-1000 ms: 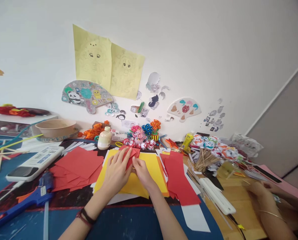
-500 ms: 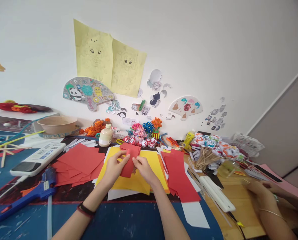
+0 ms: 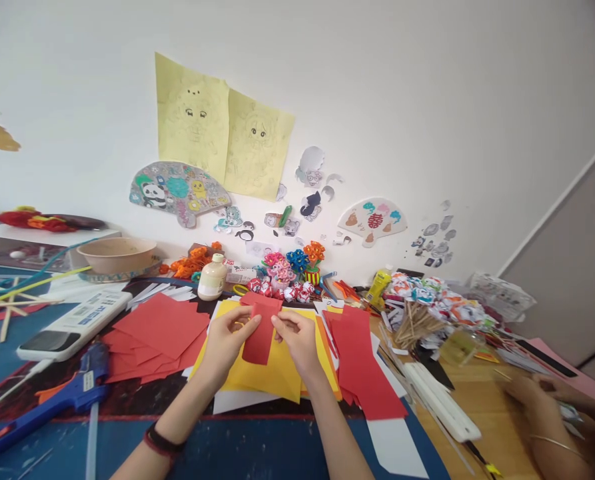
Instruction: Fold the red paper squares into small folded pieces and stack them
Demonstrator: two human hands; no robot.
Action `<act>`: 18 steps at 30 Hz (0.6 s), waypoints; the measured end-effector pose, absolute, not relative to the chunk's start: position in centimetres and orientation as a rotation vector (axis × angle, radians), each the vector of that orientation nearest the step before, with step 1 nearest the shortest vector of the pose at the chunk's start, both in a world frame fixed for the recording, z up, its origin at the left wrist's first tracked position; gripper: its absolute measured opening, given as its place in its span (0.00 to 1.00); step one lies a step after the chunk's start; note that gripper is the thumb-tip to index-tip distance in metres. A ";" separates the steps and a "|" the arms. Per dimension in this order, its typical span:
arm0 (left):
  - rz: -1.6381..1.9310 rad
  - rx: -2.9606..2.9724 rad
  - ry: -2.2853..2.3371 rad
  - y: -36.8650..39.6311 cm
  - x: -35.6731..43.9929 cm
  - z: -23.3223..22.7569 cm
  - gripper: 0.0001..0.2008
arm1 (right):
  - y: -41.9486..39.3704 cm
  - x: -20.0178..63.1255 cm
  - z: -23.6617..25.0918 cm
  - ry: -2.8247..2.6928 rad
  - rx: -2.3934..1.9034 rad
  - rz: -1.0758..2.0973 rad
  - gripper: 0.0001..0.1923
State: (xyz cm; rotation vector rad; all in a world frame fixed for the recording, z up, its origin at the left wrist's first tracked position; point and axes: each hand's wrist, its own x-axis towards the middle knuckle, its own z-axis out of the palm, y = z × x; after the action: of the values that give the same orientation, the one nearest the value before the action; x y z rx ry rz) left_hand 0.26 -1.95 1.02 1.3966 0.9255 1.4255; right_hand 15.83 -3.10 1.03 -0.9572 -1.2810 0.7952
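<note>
Between my two hands is a folded strip of red paper (image 3: 261,337), held above a stack of yellow paper (image 3: 270,383). My left hand (image 3: 231,339) pinches its left edge, thumb in front and fingers curled behind. At its right edge, my right hand (image 3: 296,337) grips the same red paper between thumb and fingers. Another bit of red paper shows just behind the top of it. Left of my hands lies a pile of red paper squares (image 3: 162,327). To the right are longer red sheets (image 3: 354,353) over a white sheet (image 3: 397,443).
A blue glue gun (image 3: 72,393) and a power strip (image 3: 72,327) lie at the left. Behind stand a glue bottle (image 3: 212,279) and small craft flowers (image 3: 297,259). Toward the right are wooden sticks (image 3: 412,327), a white power strip (image 3: 442,400) and another person's hands (image 3: 537,407).
My hands have shifted slightly, and the red strip now faces me flatter, with my right hand higher along its edge. The camera view has tilted a little.
</note>
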 end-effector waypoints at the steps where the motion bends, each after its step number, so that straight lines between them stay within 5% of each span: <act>1: 1.419 1.372 0.911 -2.1 0.3 1.2 0.17 | -3.2 15.8 1.2 -1.284 -0.949 0.799 0.11; 18: 1.402 1.245 0.853 -3.0 0.4 2.4 0.17 | -4.1 15.7 2.3 -1.303 -0.933 0.847 0.10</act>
State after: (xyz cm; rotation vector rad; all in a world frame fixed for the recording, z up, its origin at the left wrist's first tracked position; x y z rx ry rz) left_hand 0.36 -2.96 2.42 1.2452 0.8527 1.4017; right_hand 15.68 -4.06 2.26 -0.9326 -1.3029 0.8474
